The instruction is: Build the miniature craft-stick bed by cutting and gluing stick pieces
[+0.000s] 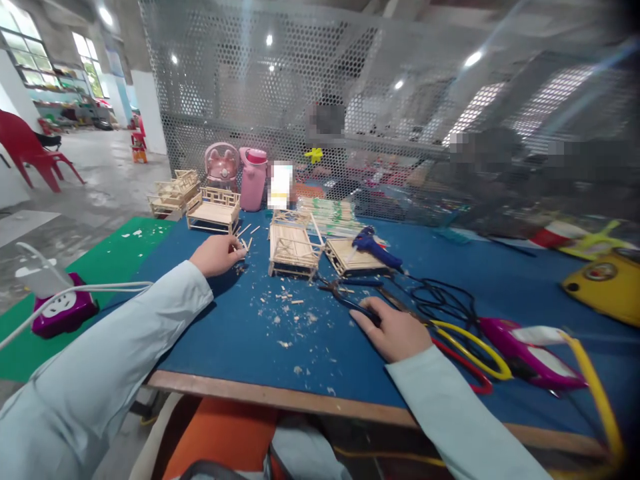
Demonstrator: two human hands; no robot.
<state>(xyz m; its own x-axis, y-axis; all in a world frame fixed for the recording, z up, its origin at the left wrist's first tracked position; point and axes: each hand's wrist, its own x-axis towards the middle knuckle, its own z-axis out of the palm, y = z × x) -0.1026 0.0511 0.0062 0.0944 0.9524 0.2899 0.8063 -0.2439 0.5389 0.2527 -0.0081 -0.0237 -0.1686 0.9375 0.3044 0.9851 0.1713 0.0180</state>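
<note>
My left hand (pixel 219 255) is closed in a pinch at the left of the blue tabletop, with short wooden sticks (pixel 249 244) at its fingertips. More thin sticks lie just beyond it. My right hand (pixel 400 328) is wrapped round the dark handles of a pair of pliers (pixel 345 298), whose jaws point left towards the middle. Between my hands stands a miniature bed-like frame of thin sticks (pixel 294 243). Right of it sits a low stick platform (pixel 353 255), and a blue glue gun (pixel 376 248) rests over it.
Finished-looking miniature stick benches (pixel 214 210) stand at the back left, near a pink flask (pixel 253 180). Bundled sticks (pixel 327 215) lie behind. A purple power strip (pixel 530 353), cables and yellow-handled scissors (pixel 473 350) are at the right. A perforated screen (pixel 240 87) rises behind the table.
</note>
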